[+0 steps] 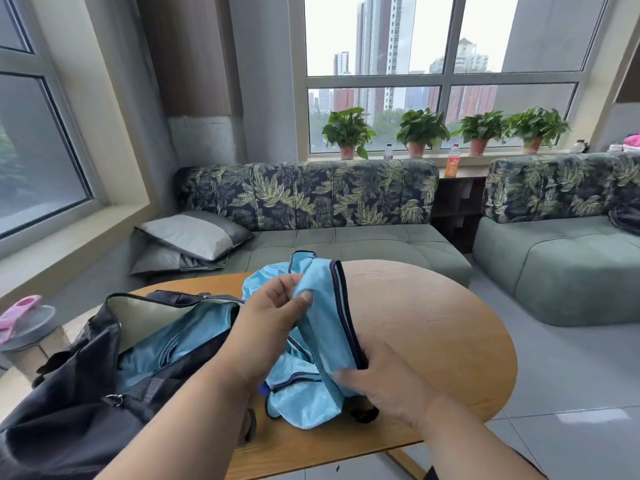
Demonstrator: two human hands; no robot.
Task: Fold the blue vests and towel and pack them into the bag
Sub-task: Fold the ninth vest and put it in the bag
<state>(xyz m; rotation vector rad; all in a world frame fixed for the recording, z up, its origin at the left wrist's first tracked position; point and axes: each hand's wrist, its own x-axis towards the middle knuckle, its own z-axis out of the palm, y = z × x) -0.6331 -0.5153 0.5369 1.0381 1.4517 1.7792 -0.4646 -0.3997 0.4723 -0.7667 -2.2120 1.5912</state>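
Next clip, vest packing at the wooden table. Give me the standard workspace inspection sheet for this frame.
Surface: wooden table, right part bare.
Job's things: blue vest bunched over the table, half folded; dark bag open at left, blue fabric already inside.
Clutter: nothing seen on the table.
Grippers: left hand pinches a vest fold; right hand grips its dark-trimmed edge.
Cables: nothing seen.
Surroundings: green sofa with cushions, potted plants and bottles at the window.

Light-blue vest with dark trim, bunched on table, open black bag beside, blue fabric inside
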